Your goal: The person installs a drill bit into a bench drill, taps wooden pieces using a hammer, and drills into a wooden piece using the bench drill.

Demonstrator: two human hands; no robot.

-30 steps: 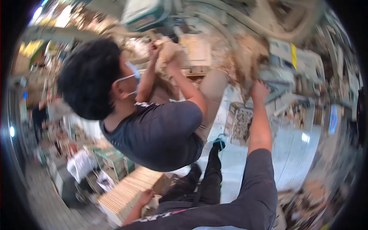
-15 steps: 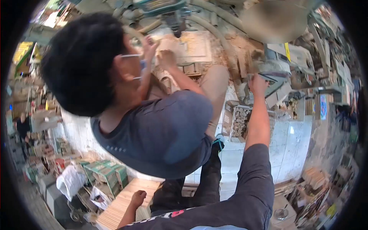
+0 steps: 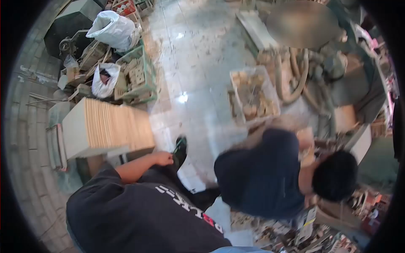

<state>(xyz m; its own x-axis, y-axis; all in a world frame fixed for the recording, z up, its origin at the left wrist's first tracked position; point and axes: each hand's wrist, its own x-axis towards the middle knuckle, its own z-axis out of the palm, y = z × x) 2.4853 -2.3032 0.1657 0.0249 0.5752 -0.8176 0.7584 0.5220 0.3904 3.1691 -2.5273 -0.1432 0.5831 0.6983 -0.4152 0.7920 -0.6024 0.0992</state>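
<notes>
Tiled floor [image 3: 198, 126] is leaving a passage beyond the left hand [image 3: 163, 158]; stacked boards [image 3: 112, 128] are blocking its left, while a co-worker [image 3: 261, 173] and a plastic bin [image 3: 275, 99] of what seem wood pieces are obstructing its right.

The left arm [image 3: 137, 168] bends at the elbow, forearm angled forward, the left hand [image 3: 163, 158] curled closed above the legs.

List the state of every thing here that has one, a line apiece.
Left hand: fingers appear curled
Large white sack: mouth open
Small white bag: open, dark item inside
Green crate: open, loaded with blocks
Clear bin: open, holding wood pieces
Boards: stacked together
Co-worker: bent forward
</notes>
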